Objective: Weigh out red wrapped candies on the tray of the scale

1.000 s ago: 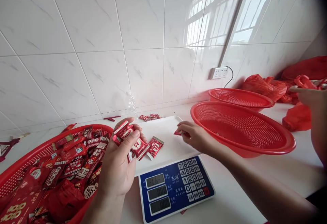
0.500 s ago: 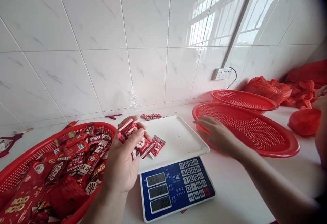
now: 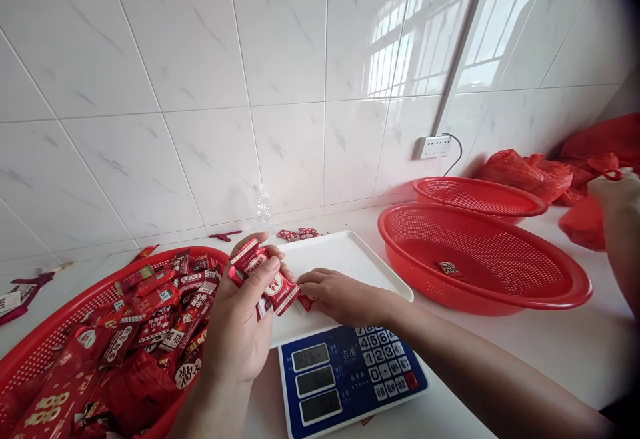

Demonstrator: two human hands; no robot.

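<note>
My left hand [image 3: 240, 319] is closed around several small red wrapped candies [image 3: 276, 284], held over the left edge of the scale's white tray [image 3: 350, 252]. On that tray, my right hand [image 3: 340, 295] has its fingertips closed on another red wrapped candy [image 3: 304, 302], mostly covered by the fingers. Below the tray is the scale's blue panel [image 3: 350, 385] with keys and three small displays. To the left, a red basket [image 3: 213, 252] is heaped with red-wrapped sweets [image 3: 160, 292].
A red mesh basket [image 3: 485, 302] on the right holds one small packet [image 3: 449, 267]; a second basket [image 3: 530, 207] sits behind. Red plastic bags [image 3: 525, 175] lie farther right, near another person's hand [image 3: 617, 192]. A clear bottle [image 3: 263, 209] stands by the wall.
My right hand has moved left from the red basket's edge to the candy on the tray. A small packet now shows in that basket. The other person's hand has moved into fuller view.
</note>
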